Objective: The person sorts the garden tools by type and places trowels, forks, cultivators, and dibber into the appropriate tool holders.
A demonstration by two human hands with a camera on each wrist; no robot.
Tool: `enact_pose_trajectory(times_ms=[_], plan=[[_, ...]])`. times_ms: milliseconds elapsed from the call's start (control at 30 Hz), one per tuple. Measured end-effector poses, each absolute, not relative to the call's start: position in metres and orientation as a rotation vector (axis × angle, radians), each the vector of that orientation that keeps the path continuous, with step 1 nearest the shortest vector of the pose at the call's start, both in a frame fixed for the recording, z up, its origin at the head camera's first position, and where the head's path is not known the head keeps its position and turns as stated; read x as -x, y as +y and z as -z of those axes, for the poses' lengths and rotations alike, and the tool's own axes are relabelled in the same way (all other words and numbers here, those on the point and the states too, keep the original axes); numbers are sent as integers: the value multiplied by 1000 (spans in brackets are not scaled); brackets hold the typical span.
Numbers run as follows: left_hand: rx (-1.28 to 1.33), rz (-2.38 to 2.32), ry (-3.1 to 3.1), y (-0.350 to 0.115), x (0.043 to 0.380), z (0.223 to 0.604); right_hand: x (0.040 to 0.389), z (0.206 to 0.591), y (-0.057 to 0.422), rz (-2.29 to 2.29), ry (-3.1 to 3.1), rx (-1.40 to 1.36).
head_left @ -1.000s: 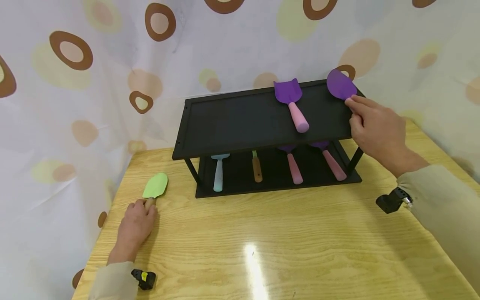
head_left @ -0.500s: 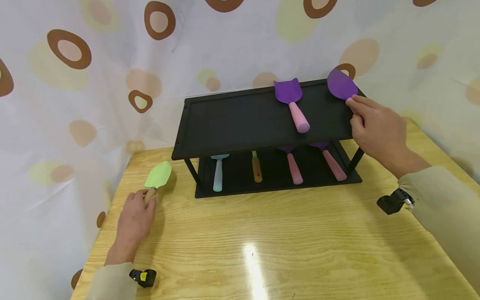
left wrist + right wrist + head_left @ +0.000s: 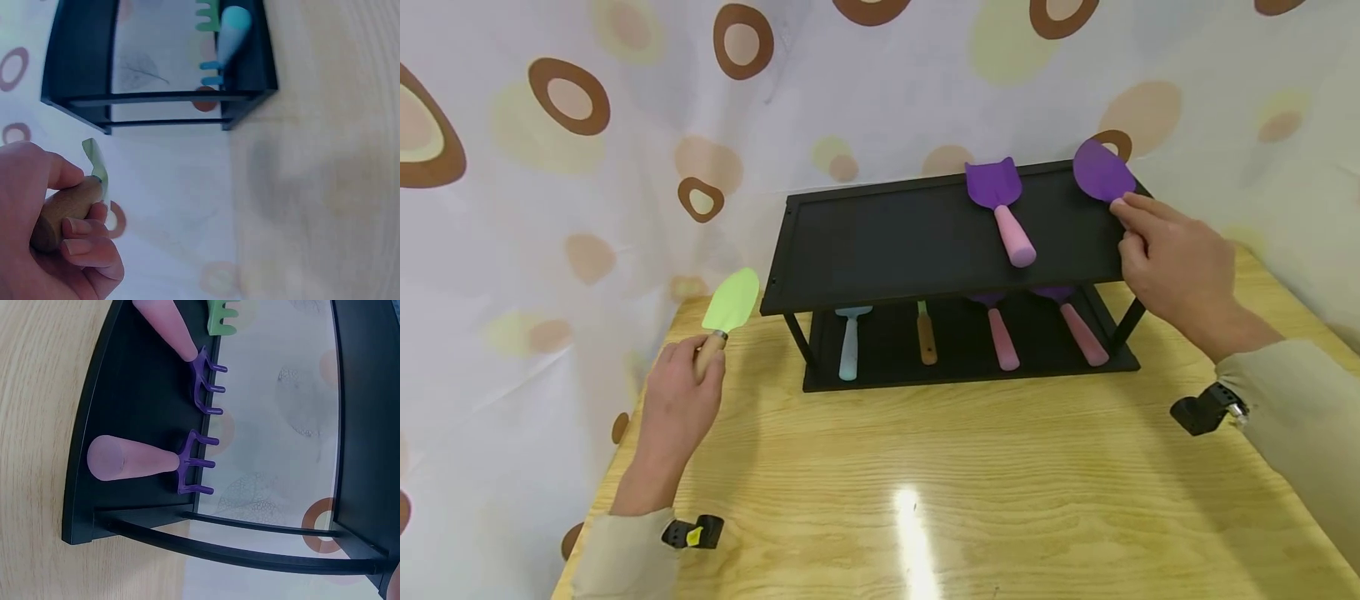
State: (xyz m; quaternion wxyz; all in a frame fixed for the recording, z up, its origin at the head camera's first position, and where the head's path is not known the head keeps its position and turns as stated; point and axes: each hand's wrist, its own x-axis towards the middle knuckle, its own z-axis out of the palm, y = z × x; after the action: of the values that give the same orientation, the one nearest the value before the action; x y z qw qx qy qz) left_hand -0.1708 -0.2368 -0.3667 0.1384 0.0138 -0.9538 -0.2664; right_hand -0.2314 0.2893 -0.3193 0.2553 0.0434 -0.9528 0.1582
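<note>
My left hand (image 3: 677, 400) grips the wooden handle of a green garden trowel (image 3: 732, 302), raised above the table just left of the black rack's upper shelf (image 3: 872, 246). In the left wrist view, fingers and thumb wrap round that trowel's handle (image 3: 72, 209). At the shelf's right end, my right hand (image 3: 1183, 271) pinches a purple trowel (image 3: 1101, 172) near the top of its handle, which the hand mostly hides. To its left on the same shelf lies a purple shovel (image 3: 994, 183) with a pink handle. The right wrist view barely shows the hand.
On the lower shelf lie a light blue hand rake (image 3: 849, 350), a green one with a brown handle (image 3: 927, 340), and two purple rakes (image 3: 187, 462) with pink handles. Rack posts (image 3: 799, 340) stand at both ends. A patterned curtain (image 3: 865, 92) hangs behind the wooden table (image 3: 1000, 475).
My left hand has lifted the green trowel off the table, up and towards the rack. My right hand stays on the purple trowel at the shelf's right end.
</note>
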Motion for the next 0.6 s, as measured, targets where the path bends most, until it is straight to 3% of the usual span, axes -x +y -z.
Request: enact_pose_trajectory(times_ms=[600], plan=[[96, 758, -2523, -197, 181, 315, 236, 324, 291, -429, -2604, -139]])
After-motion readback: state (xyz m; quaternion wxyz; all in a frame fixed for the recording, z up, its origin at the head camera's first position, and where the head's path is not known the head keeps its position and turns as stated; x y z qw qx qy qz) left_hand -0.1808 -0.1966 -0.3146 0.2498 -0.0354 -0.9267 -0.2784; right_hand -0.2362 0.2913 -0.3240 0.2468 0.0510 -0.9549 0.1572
